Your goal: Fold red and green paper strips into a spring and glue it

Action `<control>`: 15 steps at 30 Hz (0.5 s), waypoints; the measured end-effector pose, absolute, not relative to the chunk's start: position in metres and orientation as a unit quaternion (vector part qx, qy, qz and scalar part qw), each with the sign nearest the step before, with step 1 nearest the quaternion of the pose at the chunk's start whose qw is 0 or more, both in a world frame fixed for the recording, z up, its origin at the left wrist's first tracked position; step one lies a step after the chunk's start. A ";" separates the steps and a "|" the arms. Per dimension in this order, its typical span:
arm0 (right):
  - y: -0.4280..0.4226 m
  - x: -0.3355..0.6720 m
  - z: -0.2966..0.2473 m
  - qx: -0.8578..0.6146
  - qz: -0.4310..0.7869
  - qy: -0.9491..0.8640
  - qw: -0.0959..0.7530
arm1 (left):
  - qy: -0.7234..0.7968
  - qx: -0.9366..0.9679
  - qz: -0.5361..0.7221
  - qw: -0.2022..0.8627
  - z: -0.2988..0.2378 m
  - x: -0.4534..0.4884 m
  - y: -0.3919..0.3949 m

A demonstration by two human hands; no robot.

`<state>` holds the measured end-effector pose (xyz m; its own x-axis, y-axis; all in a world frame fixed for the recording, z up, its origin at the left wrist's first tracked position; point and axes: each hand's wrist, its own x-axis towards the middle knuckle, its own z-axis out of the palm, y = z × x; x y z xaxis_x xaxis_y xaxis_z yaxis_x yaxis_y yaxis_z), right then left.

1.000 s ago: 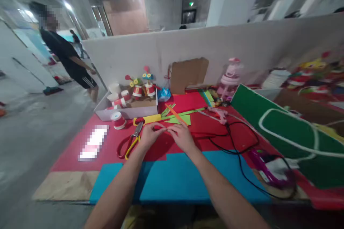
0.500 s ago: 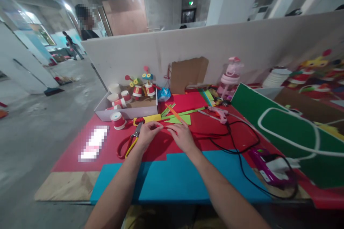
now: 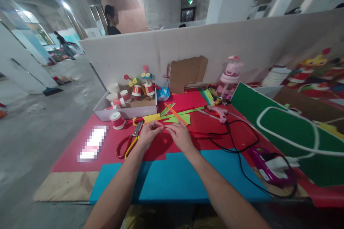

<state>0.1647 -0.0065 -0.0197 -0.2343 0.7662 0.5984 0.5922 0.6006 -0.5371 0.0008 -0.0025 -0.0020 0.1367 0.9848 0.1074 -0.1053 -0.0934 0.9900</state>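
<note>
My left hand [image 3: 147, 135] and my right hand [image 3: 180, 136] rest close together on the red sheet [image 3: 172, 139] in the middle of the table. Their fingertips pinch a thin red strip [image 3: 163, 127] that runs between them. Both hands are closed in a pinch. Scissors with red and yellow handles [image 3: 130, 139] lie just left of my left hand. Green, yellow and orange paper strips [image 3: 174, 114] lie right behind my fingers. A blue foam sheet [image 3: 172, 179] lies under my forearms.
A white box [image 3: 126, 109] with decorated paper cups stands at the back left, one cup [image 3: 117, 120] in front of it. A pink glue gun [image 3: 219, 113] with black cord, a purple tool [image 3: 266, 170], a green board [image 3: 285, 132] and a pink bottle [image 3: 230, 73] lie to the right. A person stands behind the partition.
My hands have stayed almost in place, the fingertips shifting slightly on the strip. The person in the background has walked from the left to behind the partition.
</note>
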 end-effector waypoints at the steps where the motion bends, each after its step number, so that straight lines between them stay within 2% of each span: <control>1: -0.006 0.165 -0.020 -0.436 0.096 -0.779 0.441 | 0.412 0.528 0.514 0.536 -0.002 0.001 -0.002; 7: -0.006 0.166 -0.020 -0.434 0.070 -0.780 0.445 | 0.391 0.481 0.539 0.570 0.001 0.001 -0.002; 15: -0.006 0.165 -0.020 -0.430 0.093 -0.785 0.435 | 0.394 0.485 0.537 0.566 0.002 0.001 -0.003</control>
